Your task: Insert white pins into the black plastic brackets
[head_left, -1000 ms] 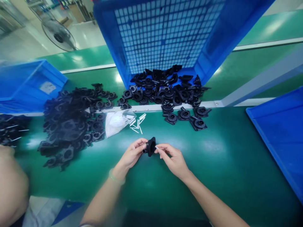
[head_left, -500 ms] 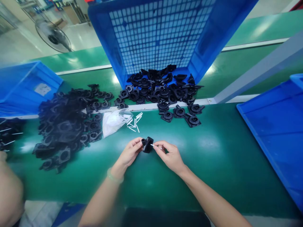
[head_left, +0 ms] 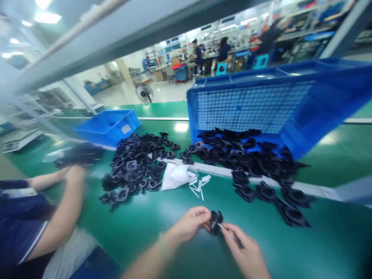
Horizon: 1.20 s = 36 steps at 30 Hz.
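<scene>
My left hand [head_left: 194,223] is closed on a black plastic housing [head_left: 215,223], gripped between thumb and fingers above the green table. Pinched in my right hand [head_left: 242,246] is a thin white stick [head_left: 220,225], its tip touching or very close to the housing; whether it goes inside I cannot tell. Loose white sticks [head_left: 199,186] lie beyond my hands, spilling from a clear plastic bag [head_left: 176,176]. Several similar housings [head_left: 292,213] rest on the table to the right.
A large blue crate [head_left: 290,116] lies on its side with housings spilling out. Left of the bag is a big heap of housings [head_left: 132,166], with a smaller blue bin [head_left: 109,126] behind. A co-worker's arm [head_left: 68,205] reaches over the table at far left.
The camera view has tilted up and swung left, so more of the room and the co-worker show. Both hands keep hold of the housing and the white stick.
</scene>
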{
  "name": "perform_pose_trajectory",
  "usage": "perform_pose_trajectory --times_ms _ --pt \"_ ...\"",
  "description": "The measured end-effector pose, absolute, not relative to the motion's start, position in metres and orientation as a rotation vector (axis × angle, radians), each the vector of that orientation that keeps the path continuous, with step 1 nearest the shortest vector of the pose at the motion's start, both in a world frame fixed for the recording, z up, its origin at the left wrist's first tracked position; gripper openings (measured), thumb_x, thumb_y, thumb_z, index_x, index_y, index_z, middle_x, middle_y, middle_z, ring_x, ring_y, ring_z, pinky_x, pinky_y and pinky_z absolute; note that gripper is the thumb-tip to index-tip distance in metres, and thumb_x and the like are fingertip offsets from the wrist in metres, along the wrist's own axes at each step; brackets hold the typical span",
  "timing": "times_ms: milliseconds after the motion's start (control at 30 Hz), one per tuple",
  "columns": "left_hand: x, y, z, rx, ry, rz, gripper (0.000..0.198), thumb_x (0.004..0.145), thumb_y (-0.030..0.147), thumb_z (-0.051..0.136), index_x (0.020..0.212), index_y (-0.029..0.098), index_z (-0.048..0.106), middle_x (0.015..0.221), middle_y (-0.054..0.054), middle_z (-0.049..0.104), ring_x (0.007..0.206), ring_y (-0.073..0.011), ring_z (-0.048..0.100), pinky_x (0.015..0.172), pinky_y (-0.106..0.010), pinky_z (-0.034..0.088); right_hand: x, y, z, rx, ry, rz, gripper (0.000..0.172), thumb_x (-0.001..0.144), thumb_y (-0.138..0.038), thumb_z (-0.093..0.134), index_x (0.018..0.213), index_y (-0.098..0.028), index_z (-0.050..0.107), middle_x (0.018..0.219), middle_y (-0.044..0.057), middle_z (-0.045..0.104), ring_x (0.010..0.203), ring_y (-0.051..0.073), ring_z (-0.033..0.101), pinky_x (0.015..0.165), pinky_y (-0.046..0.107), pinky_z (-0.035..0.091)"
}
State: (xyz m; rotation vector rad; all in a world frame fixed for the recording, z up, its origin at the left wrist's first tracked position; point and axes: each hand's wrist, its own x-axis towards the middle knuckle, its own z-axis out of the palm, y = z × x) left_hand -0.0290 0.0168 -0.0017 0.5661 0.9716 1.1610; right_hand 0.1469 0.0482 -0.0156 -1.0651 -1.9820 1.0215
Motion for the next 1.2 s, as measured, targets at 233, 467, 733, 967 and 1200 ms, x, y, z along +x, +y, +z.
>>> perform_pose_trajectory --times_ms 233,467,733,967,1200 --pt "-0.035 0.014 0.009 0.789 1.127 1.176 0.038 0.068 0.046 0.07 0.078 0.012 0.057 0.069 -0.002 0.055 0.063 -0.0105 0.048 0.065 -0.024 0.036 0.15 0.049 -0.018 -1.026 -2.074 1.075 0.03 0.086 -0.045 0.049 0.086 -0.021 0.066 0.068 0.002 0.063 0.058 0.015 0.058 0.052 0.019 0.045" --pt "-0.04 0.013 0.011 1.008 1.211 1.11 0.033 0.074 0.044 0.064 0.079 0.012 0.057 0.069 -0.001 0.052 0.061 -0.0095 0.043 0.059 -0.022 0.032 0.146 0.048 -0.009 -0.969 -2.104 1.038 0.028 0.089 -0.039 0.047 0.081 -0.019 0.065 0.06 0.0 0.058 0.052 0.014 0.053 0.051 0.02 0.041" --pt "-0.045 0.013 0.019 1.11 1.26 1.002 0.028 0.078 0.042 0.061 0.08 0.014 0.055 0.072 0.0 0.053 0.066 -0.0104 0.047 0.064 -0.022 0.036 0.143 0.043 -0.002 -0.963 -2.08 1.085 0.023 0.09 -0.029 0.047 0.082 -0.015 0.064 0.058 -0.001 0.054 0.049 0.01 0.046 0.051 0.022 0.033" --pt "-0.044 0.011 0.017 1.093 1.282 0.948 0.026 0.081 0.039 0.059 0.082 0.014 0.055 0.071 0.001 0.053 0.065 -0.0101 0.047 0.062 -0.022 0.036 0.143 0.041 0.002 -0.96 -2.057 1.16 0.021 0.09 -0.026 0.047 0.08 -0.016 0.063 0.058 -0.002 0.052 0.047 0.009 0.042 0.048 0.022 0.03" --pt "-0.045 0.01 0.015 1.145 1.303 0.937 0.022 0.082 0.036 0.058 0.084 0.014 0.056 0.071 0.001 0.054 0.065 -0.0101 0.048 0.062 -0.022 0.037 0.145 0.043 0.001 -0.913 -2.072 1.148 0.021 0.091 -0.027 0.046 0.08 -0.017 0.062 0.06 -0.002 0.052 0.051 0.009 0.045 0.052 0.022 0.033"
